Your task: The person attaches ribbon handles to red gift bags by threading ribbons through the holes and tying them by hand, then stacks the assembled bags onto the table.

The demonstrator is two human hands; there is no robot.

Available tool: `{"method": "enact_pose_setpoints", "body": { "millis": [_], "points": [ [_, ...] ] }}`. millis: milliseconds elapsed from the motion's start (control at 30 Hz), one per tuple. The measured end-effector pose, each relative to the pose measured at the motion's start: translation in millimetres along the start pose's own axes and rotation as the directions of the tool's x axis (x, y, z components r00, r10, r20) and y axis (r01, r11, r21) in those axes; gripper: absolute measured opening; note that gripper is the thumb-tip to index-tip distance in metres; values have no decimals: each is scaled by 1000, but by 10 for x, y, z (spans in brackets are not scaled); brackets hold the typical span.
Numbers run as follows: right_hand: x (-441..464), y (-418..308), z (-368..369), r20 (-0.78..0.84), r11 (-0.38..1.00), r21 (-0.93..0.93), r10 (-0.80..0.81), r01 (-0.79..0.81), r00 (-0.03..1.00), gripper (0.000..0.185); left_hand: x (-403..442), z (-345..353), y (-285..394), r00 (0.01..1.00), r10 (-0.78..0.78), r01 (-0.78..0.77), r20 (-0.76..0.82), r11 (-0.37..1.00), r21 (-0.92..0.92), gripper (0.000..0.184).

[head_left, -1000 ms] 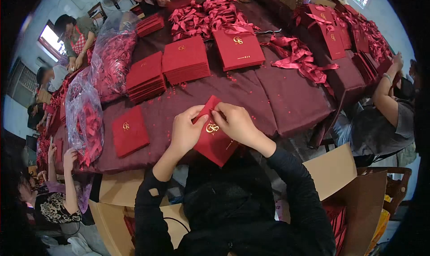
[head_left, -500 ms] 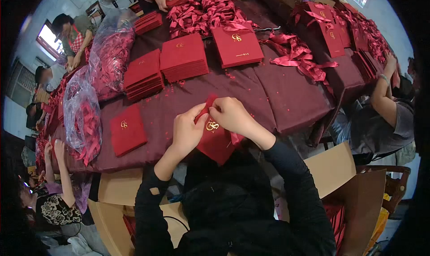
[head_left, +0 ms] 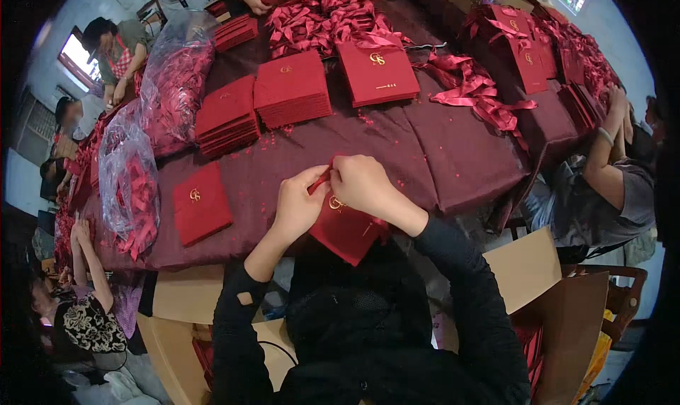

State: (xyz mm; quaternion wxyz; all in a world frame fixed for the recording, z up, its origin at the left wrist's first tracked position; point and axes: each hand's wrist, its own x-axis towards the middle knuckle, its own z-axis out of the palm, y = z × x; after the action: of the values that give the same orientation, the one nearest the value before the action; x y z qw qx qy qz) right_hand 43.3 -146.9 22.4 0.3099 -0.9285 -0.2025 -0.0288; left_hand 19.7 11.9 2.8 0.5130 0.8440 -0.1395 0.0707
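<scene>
A red bag [head_left: 347,231] with a gold logo hangs tilted over the table's front edge, one corner pointing down. My left hand [head_left: 301,199] grips its upper left part between thumb and fingers. Pinched at the bag's top, my right hand [head_left: 365,185] partly covers the logo; a bit of red ribbon shows below this hand. The exact spot under my fingertips is hidden. To the left, a small stack of red bags [head_left: 202,204] lies on the dark red tablecloth [head_left: 446,157].
Stacks of red bags [head_left: 292,86] stand beyond my hands, near a ribbon pile [head_left: 319,22] and loose ribbons [head_left: 478,93]. Plastic sacks of ribbon [head_left: 177,86] are at left. Open cardboard boxes [head_left: 524,267] flank my lap. Other people work around the tables.
My right hand has moved slightly left over the logo, still at the bag's top. Ribbon has appeared below it. Across the table, another person's hands have lifted a red item.
</scene>
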Motion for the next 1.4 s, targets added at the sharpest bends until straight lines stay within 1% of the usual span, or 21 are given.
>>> {"method": "enact_pose_setpoints", "body": {
  "millis": [33, 100, 133, 167, 233, 333, 400, 433, 467, 500, 600, 667, 767, 867, 933, 1033, 1200, 1267, 1300, 1367, 1400],
  "points": [
    [-33, -16, -13, 0, 1000, -1, -1, 1, 1000, 16, 16, -9, 13, 999, -37, 40, 29, 993, -108, 29],
    [-105, -44, -27, -163, 997, -12, -71, 70, 984, 14, 70, -109, 111, 922, -340, 386, 184, 829, -404, 26],
    [-132, -33, -11, -161, 997, -12, -72, 71, 984, 14, 96, -98, 131, 912, -334, 407, 239, 655, -637, 26],
    [-160, -8, 13, -191, 995, -14, -98, 98, 977, 13, 123, -93, 109, 911, -336, 407, 237, 653, -639, 26],
    [-209, 6, 47, -221, 992, -21, -127, 126, 967, 12, 181, -90, 72, 810, -406, 585, 422, 599, -547, 24],
    [-238, 54, 74, -266, 994, 16, -102, 110, 959, 14, 229, -25, -62, 842, -353, 528, 409, 697, -485, 19],
    [-221, 169, 76, -232, 978, 157, -102, 141, 967, 17, 239, -28, -143, 844, -327, 507, 425, 745, -434, 18],
    [-195, 226, 32, -233, 978, 156, -101, 140, 967, 17, 239, -41, -154, 861, -336, 472, 383, 807, -354, 17],
    [-152, 287, -29, -42, 973, 226, -38, 47, 998, 19, 248, -46, -155, 878, -337, 434, 341, 860, -267, 16],
    [-136, 322, -58, 155, 959, 277, 16, -59, 988, 21, 250, -34, -143, 878, -336, 433, 341, 861, -266, 16],
    [-158, 374, -23, 178, 930, 357, 28, -91, 984, 24, 259, -9, -91, 892, -376, 438, 250, 857, -272, 14],
    [-176, 387, -30, 188, 912, 396, 37, -110, 981, 25, 306, -62, -71, 891, -448, 443, 67, 832, -334, 16],
    [-186, 346, -59, 183, 899, 425, 25, -102, 983, 24, 434, -318, -131, 868, -489, 480, 84, 784, -393, 19],
    [-167, 341, -41, 155, 931, 361, -12, -45, 988, 28, 460, -397, -140, 878, -471, 474, 89, 827, -301, 20],
    [-189, 318, -43, 108, 966, 257, -57, 28, 993, 30, 543, -421, -261, 895, -445, 443, 25, 882, -162, 20],
    [-209, 306, 64, 31, 987, 148, -73, 68, 997, 33, 588, -368, -321, 895, -445, 442, 12, 885, -149, 20],
    [-210, 276, 126, 23, 995, 57, -77, 76, 997, 34, 657, -383, -414, 904, -422, 413, -66, 903, -116, 19],
    [-210, 288, 152, -8, 995, 59, -85, 86, 996, 35, 622, -398, -355, 892, -448, 449, -65, 894, -2, 17],
    [-214, 287, 158, -20, 994, 37, -100, 101, 995, 35, 589, -414, -366, 936, -295, 320, -193, 941, 110, 19],
    [-237, 288, 185, -25, 994, 26, -107, 108, 994, 34, 473, -484, -395, 932, 3, 119, -363, 943, 312, 34],
    [-235, 292, 190, -24, 995, 17, -98, 99, 995, 34, 348, -506, -241, 917, -10, 148, -399, 937, 316, 35]
  ]
}}
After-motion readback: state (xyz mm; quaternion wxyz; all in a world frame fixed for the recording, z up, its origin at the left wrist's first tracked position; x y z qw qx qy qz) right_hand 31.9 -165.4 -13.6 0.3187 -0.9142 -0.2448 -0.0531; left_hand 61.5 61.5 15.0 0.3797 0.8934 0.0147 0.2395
